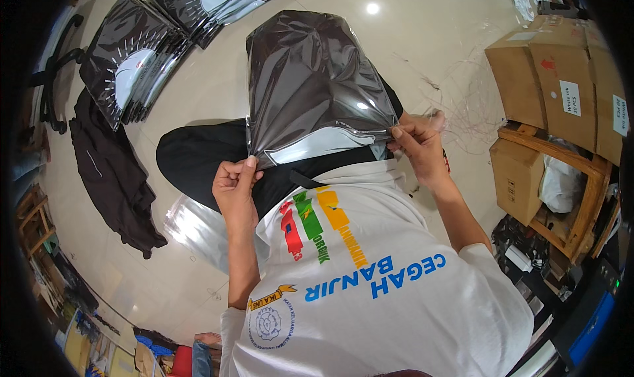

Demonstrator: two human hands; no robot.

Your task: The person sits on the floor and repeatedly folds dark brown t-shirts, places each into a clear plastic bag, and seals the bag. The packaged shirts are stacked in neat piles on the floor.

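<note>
A dark brown folded fabric item in a clear plastic sleeve (pixel 307 75) lies across my lap. White print and a pale curved shape run along its near edge, and the film is creased and shiny. My left hand (pixel 235 184) pinches the near left corner between thumb and fingers. At the near right corner, my right hand (pixel 418 144) grips the film in the same way. The plastic is drawn taut between both hands. Beside my left forearm, flat clear plastic sleeves (pixel 198 228) lie on the floor, partly hidden by my arm and leg.
Stacks of similar packed dark items (pixel 133 60) lie at the upper left. Below them is a loose dark garment (pixel 111 174). Cardboard boxes (pixel 550 80) stand by a wooden frame (pixel 584 169) at the right. Tangled clear strands (pixel 465 94) lie on the tiled floor.
</note>
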